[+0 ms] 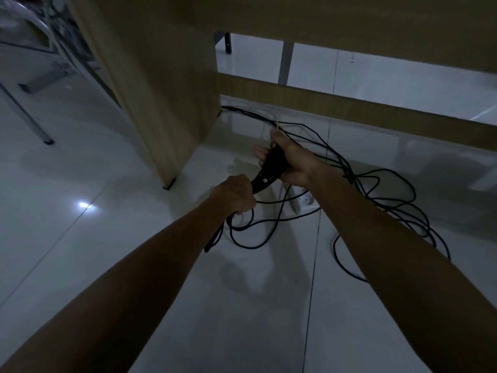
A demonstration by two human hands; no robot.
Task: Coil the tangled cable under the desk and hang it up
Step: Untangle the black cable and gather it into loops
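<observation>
We are gripping a bundle of black cable (270,168) between both hands under the desk (166,84): the left hand (236,195) is clenching its lower end, the right hand (291,162) is holding the upper end. We are judging the coiling only partly done; many loose loops (390,200) are lying on the floor (107,211), and hanging is not yet done. We are counting two hands, one bundle, one white power strip (302,201).

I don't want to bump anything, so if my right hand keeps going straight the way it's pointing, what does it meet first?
Probably the black cable strands running to the desk panel corner, then the wooden crossbar. The right hand points up and away; depth is unclear.
</observation>
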